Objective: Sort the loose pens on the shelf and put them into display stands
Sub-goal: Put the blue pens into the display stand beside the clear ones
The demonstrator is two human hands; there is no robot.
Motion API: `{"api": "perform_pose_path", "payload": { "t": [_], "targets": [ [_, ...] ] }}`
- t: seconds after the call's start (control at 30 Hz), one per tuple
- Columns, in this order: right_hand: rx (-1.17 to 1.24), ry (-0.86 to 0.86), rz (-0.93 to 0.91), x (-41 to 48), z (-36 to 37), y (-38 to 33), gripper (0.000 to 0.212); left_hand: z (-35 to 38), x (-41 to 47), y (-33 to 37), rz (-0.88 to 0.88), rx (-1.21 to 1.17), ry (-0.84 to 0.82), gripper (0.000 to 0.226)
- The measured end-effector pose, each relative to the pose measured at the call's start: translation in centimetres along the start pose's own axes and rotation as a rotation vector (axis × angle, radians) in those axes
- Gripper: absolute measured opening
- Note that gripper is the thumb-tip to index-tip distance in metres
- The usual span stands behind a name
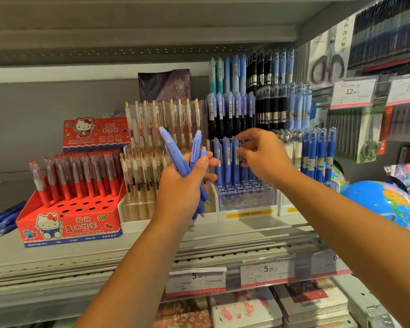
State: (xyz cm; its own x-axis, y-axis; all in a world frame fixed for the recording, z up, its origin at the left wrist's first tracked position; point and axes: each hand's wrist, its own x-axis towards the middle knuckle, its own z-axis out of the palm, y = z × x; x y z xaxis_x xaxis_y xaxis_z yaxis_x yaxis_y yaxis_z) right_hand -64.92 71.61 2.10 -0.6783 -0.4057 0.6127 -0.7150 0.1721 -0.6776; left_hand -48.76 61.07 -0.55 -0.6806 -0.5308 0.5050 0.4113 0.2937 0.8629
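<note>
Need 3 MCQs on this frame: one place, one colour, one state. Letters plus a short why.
1. Where is the right hand? A) at the blue pens in the clear stand B) on the globe C) at the price tags
2. Hello Kitty box colour? A) green B) red C) yellow
3. Left hand? A) open, empty B) empty fist C) grips a bunch of pens

1 A: its fingers pinch a pen in the front row.
2 B: red front and sides.
3 C: fingers curl round several light-blue pens.
</note>
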Motion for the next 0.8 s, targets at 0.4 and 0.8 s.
{"api": "perform_pose_path", "payload": {
  "t": [0.4,0.8],
  "targets": [
    [0.084,0.072,-0.247,-1.8,-0.4,-2.4,0.012,0.0,0.1,-0.2,-0.007,-0.033,0.003,0.009],
    [0.393,-0.304,-0.154,-3.5,0.7,-5.3,0.012,-0.2,0.3,-0.5,0.003,0.058,-0.020,0.021]
  ]
}}
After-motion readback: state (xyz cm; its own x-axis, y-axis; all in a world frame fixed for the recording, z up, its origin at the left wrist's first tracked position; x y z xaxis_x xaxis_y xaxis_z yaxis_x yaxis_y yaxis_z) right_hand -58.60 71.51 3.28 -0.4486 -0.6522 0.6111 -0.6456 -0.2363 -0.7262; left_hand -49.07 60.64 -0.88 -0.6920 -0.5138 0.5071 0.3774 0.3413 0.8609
